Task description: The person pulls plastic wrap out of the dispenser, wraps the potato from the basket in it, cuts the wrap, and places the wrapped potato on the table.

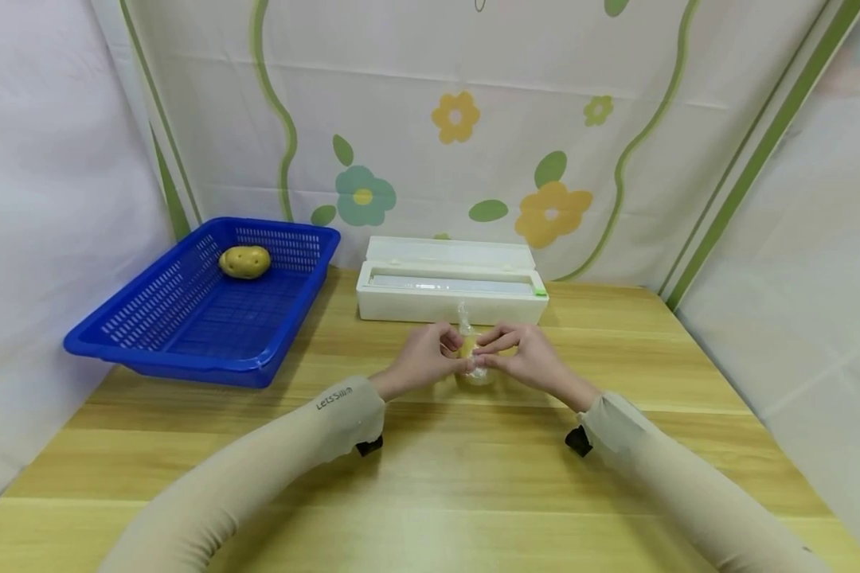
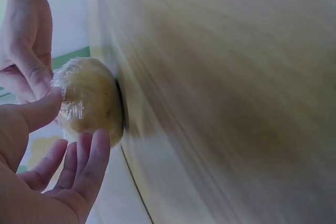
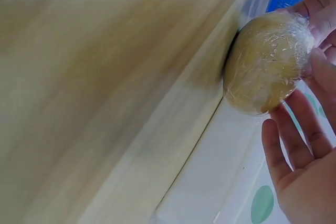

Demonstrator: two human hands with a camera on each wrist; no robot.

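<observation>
A potato wrapped in clear plastic wrap sits on the table in front of me, between both hands. From its far side a twisted tail of plastic wrap sticks up. My left hand holds it from the left, thumb on the film at the top and fingers curved along its side. On the right, my right hand pinches the film with its thumb and index finger close to the left thumb. The other right fingers spread beside the potato. Crinkled film shows under the thumbs.
A white cling film box with its lid raised stands just beyond my hands, a roll inside. At the back left, a blue plastic basket holds one unwrapped potato. Floral cloth encloses the wooden table at the back and sides.
</observation>
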